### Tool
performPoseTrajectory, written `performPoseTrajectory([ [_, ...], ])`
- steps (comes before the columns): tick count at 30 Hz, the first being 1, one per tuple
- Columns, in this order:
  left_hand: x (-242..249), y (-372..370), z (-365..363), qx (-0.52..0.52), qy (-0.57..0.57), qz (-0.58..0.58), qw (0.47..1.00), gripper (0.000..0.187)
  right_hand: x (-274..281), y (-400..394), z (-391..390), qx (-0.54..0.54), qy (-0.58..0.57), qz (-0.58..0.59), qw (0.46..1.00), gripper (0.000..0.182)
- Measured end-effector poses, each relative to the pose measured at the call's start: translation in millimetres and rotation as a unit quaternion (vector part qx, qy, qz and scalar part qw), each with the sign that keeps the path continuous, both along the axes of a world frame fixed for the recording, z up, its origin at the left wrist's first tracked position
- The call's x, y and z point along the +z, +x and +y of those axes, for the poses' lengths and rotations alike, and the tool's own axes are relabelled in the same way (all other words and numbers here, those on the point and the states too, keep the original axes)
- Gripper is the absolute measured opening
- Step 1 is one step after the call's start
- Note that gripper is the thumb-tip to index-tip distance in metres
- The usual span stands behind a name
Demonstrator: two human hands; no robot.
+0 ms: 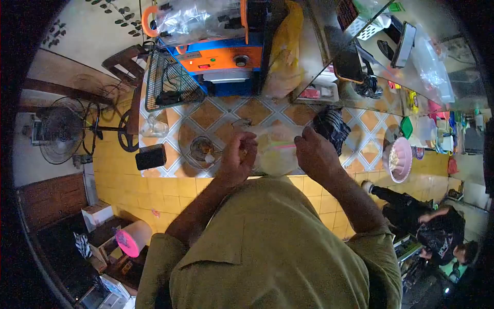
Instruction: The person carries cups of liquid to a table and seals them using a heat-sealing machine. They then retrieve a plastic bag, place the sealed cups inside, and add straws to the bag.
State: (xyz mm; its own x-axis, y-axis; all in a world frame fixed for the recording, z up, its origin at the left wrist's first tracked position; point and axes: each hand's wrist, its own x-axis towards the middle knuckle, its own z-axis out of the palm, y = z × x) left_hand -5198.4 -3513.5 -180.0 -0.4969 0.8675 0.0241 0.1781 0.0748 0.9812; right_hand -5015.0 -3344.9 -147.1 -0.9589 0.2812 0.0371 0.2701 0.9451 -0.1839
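Note:
In front of my body, at the table's near edge, is a clear plastic bag (277, 154) with pale yellowish contents and a pink strip across it. My right hand (318, 155) is closed, its thumb and fingers pinching the bag's right edge by the pink strip. At the left edge of the bag, my left hand (239, 158) has its fingers curled in; the exact grip is partly hidden. A round glass dish (198, 149) with small brown bits lies just left of my left hand. Dark striped cloth (333, 129) is bunched beyond my right hand.
An orange and blue machine (224, 61) stands at the back, beside a wire basket (172, 77) and a yellow bag (285, 51). A black box (151, 157) and a glass (154, 126) are left. At right are a pink bowl (399, 159) and another person (437, 226).

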Motion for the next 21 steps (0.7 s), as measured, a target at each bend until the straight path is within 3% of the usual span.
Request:
performPoseTrajectory([
  [2,0.9,-0.6,3.3,0.006,0.010,-0.003,1.000,0.023,7.0,-5.8,-4.4,0.012,-0.024,0.014,1.000,0.010],
  [5,0.4,0.6,3.9,0.009,0.033,-0.036,0.999,0.021,29.9,-17.8,-22.6,-0.065,-0.071,-0.019,0.995,0.011],
  [7,-2.0,0.0,4.3,0.004,0.044,-0.064,0.997,0.020,36.6,-27.4,-33.2,-0.090,-0.093,-0.110,0.985,0.013],
  [8,-3.7,-0.9,5.0,-0.001,0.061,0.005,0.998,0.021,56.2,-28.9,-31.8,-0.019,-0.067,-0.115,0.991,0.013],
  [9,-0.5,-1.1,6.3,-0.006,0.077,0.074,0.994,0.021,54.8,-30.1,-27.9,-0.019,-0.067,-0.115,0.991,0.013],
  [12,15.5,0.5,1.6,-0.018,0.026,0.053,0.998,0.023,54.0,-35.3,-12.0,-0.047,-0.039,-0.132,0.989,0.011],
  [16,5.9,0.6,-0.5,-0.009,0.052,0.008,0.999,0.025,55.3,-33.9,-3.7,-0.067,-0.065,-0.145,0.985,0.011],
  [18,9.1,-5.1,1.0,-0.019,0.008,0.142,0.990,0.025,42.9,-29.5,5.9,-0.026,-0.042,-0.194,0.980,0.013],
  [19,8.5,-7.2,3.1,-0.017,0.007,0.142,0.990,0.025,43.6,-29.5,8.9,-0.012,-0.034,-0.210,0.977,0.014],
  [21,7.2,-9.5,8.4,0.004,0.018,0.129,0.991,0.024,53.5,-28.2,13.0,-0.047,-0.061,-0.006,0.997,0.019],
])
